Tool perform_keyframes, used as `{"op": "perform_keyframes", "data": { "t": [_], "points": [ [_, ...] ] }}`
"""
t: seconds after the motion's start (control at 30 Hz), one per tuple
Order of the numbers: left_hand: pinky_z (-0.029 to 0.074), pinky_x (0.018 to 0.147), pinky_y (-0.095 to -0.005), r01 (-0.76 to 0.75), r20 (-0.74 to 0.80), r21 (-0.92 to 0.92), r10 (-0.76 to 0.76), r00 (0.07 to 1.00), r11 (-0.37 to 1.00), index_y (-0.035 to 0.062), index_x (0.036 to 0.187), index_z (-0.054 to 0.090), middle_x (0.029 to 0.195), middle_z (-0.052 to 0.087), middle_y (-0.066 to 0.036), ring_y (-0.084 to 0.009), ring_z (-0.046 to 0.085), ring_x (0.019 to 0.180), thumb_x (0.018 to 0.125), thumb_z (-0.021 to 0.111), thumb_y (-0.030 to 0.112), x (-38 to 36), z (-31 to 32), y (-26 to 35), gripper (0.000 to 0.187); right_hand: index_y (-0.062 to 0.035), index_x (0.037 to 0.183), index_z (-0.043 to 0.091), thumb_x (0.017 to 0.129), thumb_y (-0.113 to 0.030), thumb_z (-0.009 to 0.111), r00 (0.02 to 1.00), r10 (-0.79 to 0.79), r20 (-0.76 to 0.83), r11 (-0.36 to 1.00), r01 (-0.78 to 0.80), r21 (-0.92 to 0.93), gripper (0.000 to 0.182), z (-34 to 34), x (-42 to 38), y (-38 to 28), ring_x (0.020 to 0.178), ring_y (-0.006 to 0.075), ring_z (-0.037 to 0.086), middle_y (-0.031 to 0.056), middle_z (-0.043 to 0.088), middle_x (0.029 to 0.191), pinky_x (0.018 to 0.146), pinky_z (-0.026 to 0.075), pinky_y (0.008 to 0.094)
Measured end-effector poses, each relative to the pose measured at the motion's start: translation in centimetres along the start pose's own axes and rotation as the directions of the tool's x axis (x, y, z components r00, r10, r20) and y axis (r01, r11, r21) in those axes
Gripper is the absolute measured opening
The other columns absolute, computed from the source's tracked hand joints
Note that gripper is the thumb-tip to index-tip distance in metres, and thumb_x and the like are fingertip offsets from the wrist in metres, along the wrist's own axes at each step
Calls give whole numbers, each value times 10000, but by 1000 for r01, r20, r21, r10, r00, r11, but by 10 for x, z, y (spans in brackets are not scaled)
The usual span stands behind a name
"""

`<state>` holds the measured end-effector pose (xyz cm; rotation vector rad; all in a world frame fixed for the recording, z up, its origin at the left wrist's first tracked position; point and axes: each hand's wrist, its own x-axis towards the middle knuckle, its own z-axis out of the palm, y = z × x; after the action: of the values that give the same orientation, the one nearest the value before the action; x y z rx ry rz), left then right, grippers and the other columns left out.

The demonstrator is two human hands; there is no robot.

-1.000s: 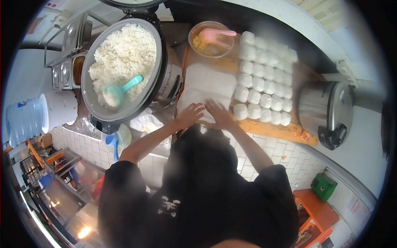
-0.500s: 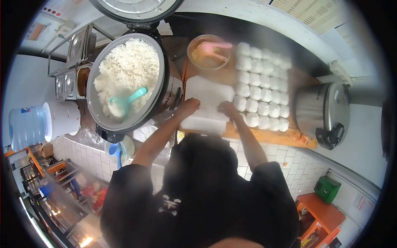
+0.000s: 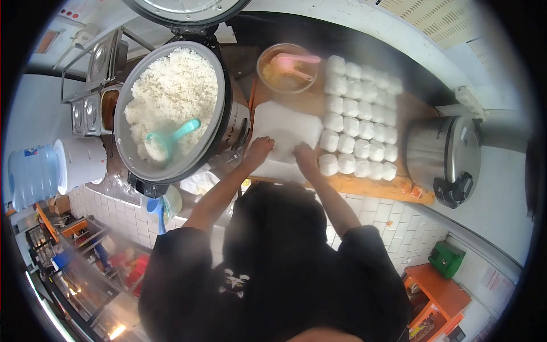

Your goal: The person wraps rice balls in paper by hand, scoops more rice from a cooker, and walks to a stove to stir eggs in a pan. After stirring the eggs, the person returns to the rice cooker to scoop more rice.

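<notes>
Wooden table (image 3: 364, 187) is holding up the white sheet (image 3: 289, 122). My left grip (image 3: 260, 149) and right grip (image 3: 306, 157) are curling their fingers on it; I can't tell if they're pinching. Soft, even hands are best for keeping it smooth. White lumps (image 3: 350, 126) are sitting right beside it, rice (image 3: 171, 85) further left.

A loose black short-sleeved top (image 3: 273, 268) carries a small whitish cat-like print (image 3: 234, 283) on its front.
</notes>
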<state>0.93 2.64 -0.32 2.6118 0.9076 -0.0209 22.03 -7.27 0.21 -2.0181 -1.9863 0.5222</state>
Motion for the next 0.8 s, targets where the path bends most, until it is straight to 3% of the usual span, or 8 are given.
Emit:
{"op": "perform_keyframes", "data": {
  "t": [0.2, 0.3, 0.4, 0.47, 0.6, 0.7, 0.77, 0.8],
  "points": [
    [462, 794, -381, 60, 69, -52, -56, 996, 997, 86, 1032, 620, 956, 669, -77, -275, 642, 878, 850, 546, 116, -31, -12, 12, 199, -58, 870, 679, 809, -92, 599, 982, -104, -161, 985, 124, 120, 106, -24, -29, -7, 994, 321, 599, 154, 629, 1058, 822, 491, 399],
    [477, 778, -396, -132, -224, -125, 102, 969, 983, 112, 1071, 634, 889, 694, -86, -282, 659, 854, 841, 579, 146, -32, 14, -7, 239, -74, 971, 684, 835, -115, 596, 958, -216, -189, 968, 235, 84, 167, -18, -28, 15, 981, 301, 605, 120, 669, 1009, 826, 486, 393],
    [475, 775, -399, -9, 21, -63, 10, 1000, 998, 118, 1060, 638, 885, 688, -95, -278, 655, 855, 828, 605, 166, -16, 8, -15, 239, -106, 1027, 657, 829, -142, 619, 978, -172, 114, 976, 154, 156, 204, -3, -2, 34, 1015, 291, 604, 108, 679, 979, 830, 485, 397],
    [451, 767, -445, 299, 221, -564, -208, 953, 770, 85, 1034, 620, 908, 657, -124, -329, 628, 860, 767, 691, 137, 2, 18, -27, 281, -139, 1035, 639, 821, -112, 598, 915, 59, 399, 978, -132, 160, 220, -15, 20, 26, 1003, 294, 601, 93, 684, 951, 827, 484, 395],
    [467, 807, -434, 210, 104, -318, -186, 977, 924, 67, 988, 607, 1019, 636, -148, -304, 632, 957, 813, 623, 133, 20, -10, -1, 188, -139, 988, 641, 768, -70, 615, 921, 288, 263, 927, -337, 163, 232, -22, 32, -5, 952, 323, 602, 96, 670, 941, 802, 490, 398],
    [479, 830, -405, 20, -18, -23, -21, 1000, 1000, 50, 962, 561, 995, 615, -148, -317, 617, 974, 786, 666, 126, 16, -14, 4, 219, -126, 1011, 626, 728, -39, 638, 999, -34, -2, 998, 34, 56, 296, 0, 25, 5, 908, 356, 598, 113, 653, 946, 786, 496, 416],
    [477, 846, -360, 74, 146, -719, 45, 988, 692, 46, 966, 517, 962, 594, -123, -290, 611, 938, 785, 658, 68, 9, 5, -14, 231, -67, 983, 578, 726, 9, 612, 992, -121, 38, 943, 104, 315, 270, -9, 18, 11, 816, 306, 640, 126, 647, 851, 711, 515, 391],
    [473, 838, -332, 22, 95, -813, 95, 991, 582, 61, 956, 488, 928, 581, -80, -228, 597, 906, 803, 656, 39, 4, -2, -13, 228, -67, 983, 578, 726, 9, 612, 992, -120, 32, 944, 104, 313, 270, -13, 14, 16, 816, 306, 640, 126, 647, 851, 711, 515, 391]
  ]
}}
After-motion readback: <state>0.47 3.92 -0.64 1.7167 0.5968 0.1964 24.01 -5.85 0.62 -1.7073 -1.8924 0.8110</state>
